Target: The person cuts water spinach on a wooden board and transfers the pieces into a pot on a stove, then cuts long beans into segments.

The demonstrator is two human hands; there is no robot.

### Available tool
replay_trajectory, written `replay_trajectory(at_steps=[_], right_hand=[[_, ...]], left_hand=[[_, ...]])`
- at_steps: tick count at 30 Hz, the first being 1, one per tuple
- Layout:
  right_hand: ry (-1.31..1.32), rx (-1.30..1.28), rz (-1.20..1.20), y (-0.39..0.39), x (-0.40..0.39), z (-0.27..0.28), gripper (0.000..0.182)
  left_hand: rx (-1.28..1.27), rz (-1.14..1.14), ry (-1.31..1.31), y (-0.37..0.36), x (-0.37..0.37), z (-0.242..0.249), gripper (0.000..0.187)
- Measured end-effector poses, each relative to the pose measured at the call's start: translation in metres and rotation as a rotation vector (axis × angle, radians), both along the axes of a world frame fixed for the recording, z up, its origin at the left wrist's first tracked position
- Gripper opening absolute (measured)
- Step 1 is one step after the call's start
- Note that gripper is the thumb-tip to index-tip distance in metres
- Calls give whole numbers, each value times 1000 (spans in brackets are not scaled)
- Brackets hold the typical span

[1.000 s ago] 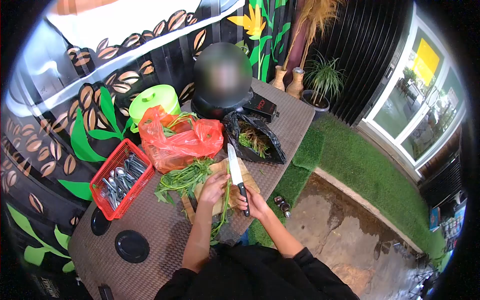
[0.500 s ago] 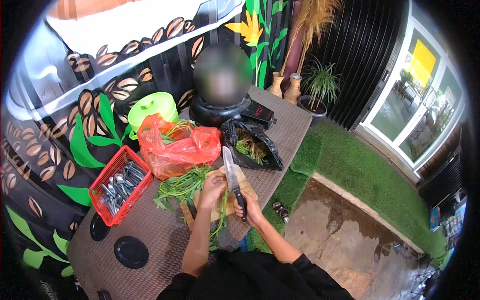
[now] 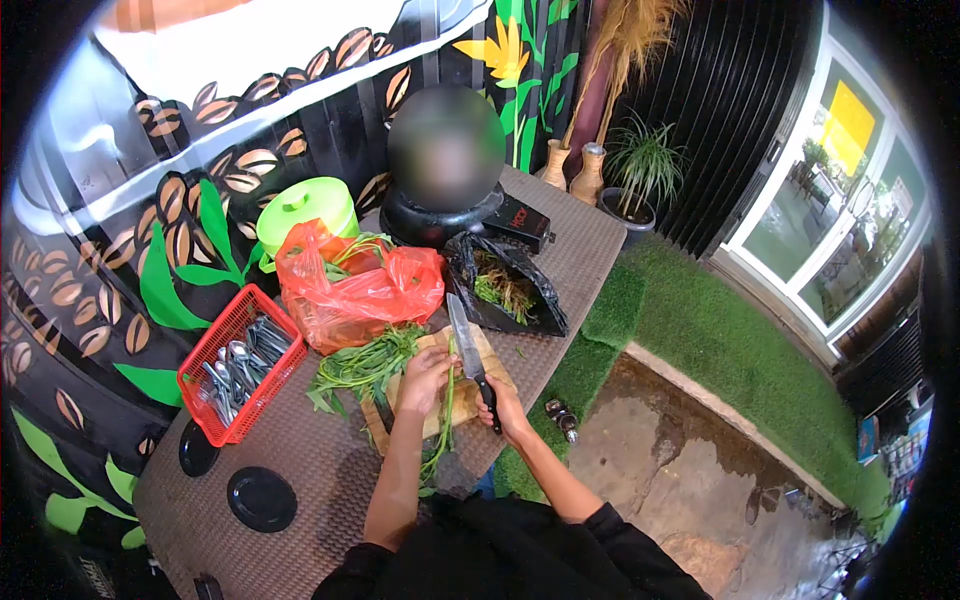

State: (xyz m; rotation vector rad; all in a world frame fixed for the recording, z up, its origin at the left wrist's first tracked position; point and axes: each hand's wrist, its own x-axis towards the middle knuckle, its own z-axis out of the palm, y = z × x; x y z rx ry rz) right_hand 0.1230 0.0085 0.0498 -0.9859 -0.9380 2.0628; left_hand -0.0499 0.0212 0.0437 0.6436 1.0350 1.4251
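Right hand: grip closed round the black handle of the knife. Blade points up and away from the body, above the cutting board; clearance under it hard to judge, and which way the sharp edge faces cannot be told.

Left hand: narrow grip, fingertips pinching a green stem. Stem stands up a little past the fingers; its lower length trails down across the board towards the near edge of the tabletop.

Main risk, as I judge it: a cut to the left fingertips. They sit just beside the blade, and a slip on a damp stem or a small twist of the right wrist could bring metal to skin. The pinch covers little of the stem, so it could swivel or slide under a push.

Second: the trailing end could snag on the board's edge or a sleeve and jerk the stem out of line.

Third: the board lies at an angle, leafy greens heaped against and partly over its left side. If leaves are wedged beneath, it could rock; cannot see.

Also: blade tip near the red plastic bag and the open black plastic bag. A wide swing forward could nick either one and spill the greenery inside.
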Motion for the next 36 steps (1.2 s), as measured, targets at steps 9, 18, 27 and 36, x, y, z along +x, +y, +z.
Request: replay_trajectory(at_steps=[9,18,27,36], right_hand=[[105,5,-41,-12,-6,-8,30],[225,-90,-33,-7,-10,-9,39],[223,7,-106,-7,-17,-5,27],[208,-27,-99,-20,-30,-8,23]], left_hand=[[-17,-60,-122,-1,2,-9,28],[-38,-164,-68,-6,-1,8,26],[-23,-142,-237,-6,-4,-11,24],[-80,-46,-364,-12,-9,-8,22]])
